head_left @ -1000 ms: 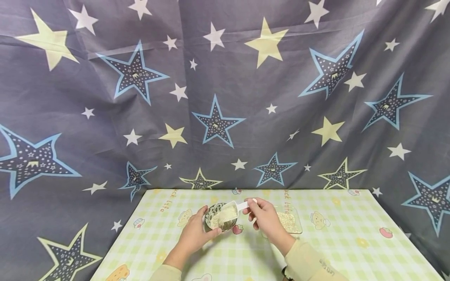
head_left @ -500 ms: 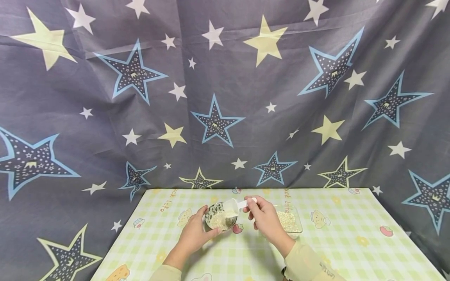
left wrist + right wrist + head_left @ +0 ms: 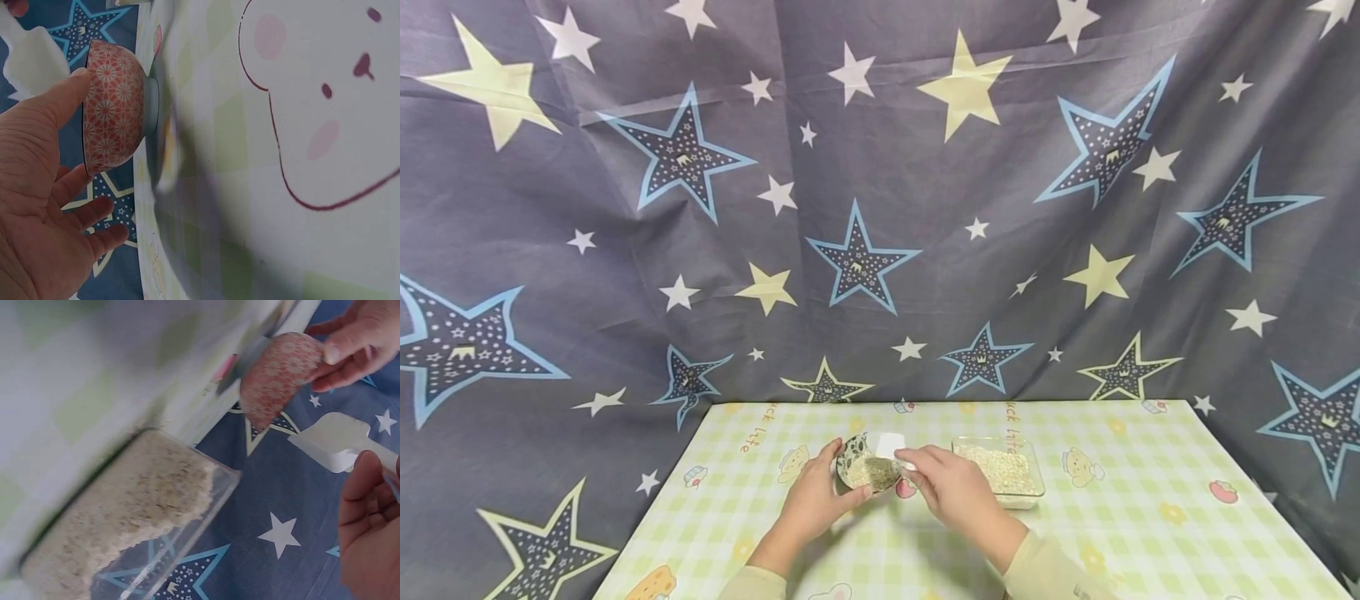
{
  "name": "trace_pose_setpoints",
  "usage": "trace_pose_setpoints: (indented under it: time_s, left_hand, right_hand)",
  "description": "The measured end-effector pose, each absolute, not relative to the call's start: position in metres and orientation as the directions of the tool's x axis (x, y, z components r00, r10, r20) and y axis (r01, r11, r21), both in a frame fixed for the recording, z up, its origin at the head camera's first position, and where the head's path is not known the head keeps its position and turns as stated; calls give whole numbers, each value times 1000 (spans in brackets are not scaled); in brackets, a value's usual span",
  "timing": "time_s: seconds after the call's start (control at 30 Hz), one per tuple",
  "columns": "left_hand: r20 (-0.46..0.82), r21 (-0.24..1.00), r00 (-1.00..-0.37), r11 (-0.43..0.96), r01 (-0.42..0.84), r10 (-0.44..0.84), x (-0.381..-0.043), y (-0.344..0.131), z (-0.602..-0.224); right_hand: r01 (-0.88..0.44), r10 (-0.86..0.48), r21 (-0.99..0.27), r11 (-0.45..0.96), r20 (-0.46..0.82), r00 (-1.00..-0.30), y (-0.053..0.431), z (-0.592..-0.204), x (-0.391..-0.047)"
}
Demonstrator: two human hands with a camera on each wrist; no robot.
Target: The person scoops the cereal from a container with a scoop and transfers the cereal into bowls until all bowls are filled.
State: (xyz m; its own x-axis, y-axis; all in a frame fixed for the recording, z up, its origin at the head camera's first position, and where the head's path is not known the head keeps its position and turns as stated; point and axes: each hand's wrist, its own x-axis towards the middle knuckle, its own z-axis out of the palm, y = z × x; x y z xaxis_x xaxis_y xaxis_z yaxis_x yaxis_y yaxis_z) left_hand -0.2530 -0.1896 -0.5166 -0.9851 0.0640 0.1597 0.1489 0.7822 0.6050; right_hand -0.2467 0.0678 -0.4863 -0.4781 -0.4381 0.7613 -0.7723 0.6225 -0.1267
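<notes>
My left hand (image 3: pixel 811 498) holds a small bowl (image 3: pixel 852 454) by its rim, thumb on the near side and fingers at the left. Outside, the bowl (image 3: pixel 115 109) is red with pale flowers; its inside is white with dark leaves. Oat flakes (image 3: pixel 868 477) lie in it. My right hand (image 3: pixel 958 492) pinches the handle of a white scoop (image 3: pixel 334 439). In the head view the scoop is tipped over at the bowl's far right rim, its underside up. No flakes show in the scoop.
Right of the bowl, a clear rectangular container (image 3: pixel 1042 479) of oat flakes (image 3: pixel 137 494) stands on the table. A green checked cloth (image 3: pixel 1135 542) with cartoon prints covers the table. Behind its back edge hangs a dark star-patterned curtain (image 3: pixel 910 192).
The scoop has turned from facing up with flakes in it to tipped over, and its flakes have fallen into the bowl. My right hand has moved left and rolled over. My left hand stays put.
</notes>
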Motion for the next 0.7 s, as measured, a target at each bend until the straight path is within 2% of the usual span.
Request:
trace_pose_setpoints:
  time_s: [0.07,0.13,0.37,0.53,0.7]
  left_hand:
    - [160,605,-985,781,151,66,-253,-190,-517]
    - [156,609,-985,779,150,68,-253,-190,-516]
    - [151,612,-986,776,152,74,-252,-190,-515]
    - [157,612,-985,775,155,73,-252,-189,-516]
    - [164,608,-984,779,156,69,-252,-189,-516]
  right_hand:
    - [-783,-472,-45,621,776,-418,68,-491,-247]
    - [-784,-491,-6,620,777,-394,68,-493,-246]
    - [-777,-508,12,630,763,-400,67,-495,-244]
    - [-779,-472,-52,625,770,-430,67,-494,-242]
    - [-779,-368,-205,592,791,-488,64,-495,-240]
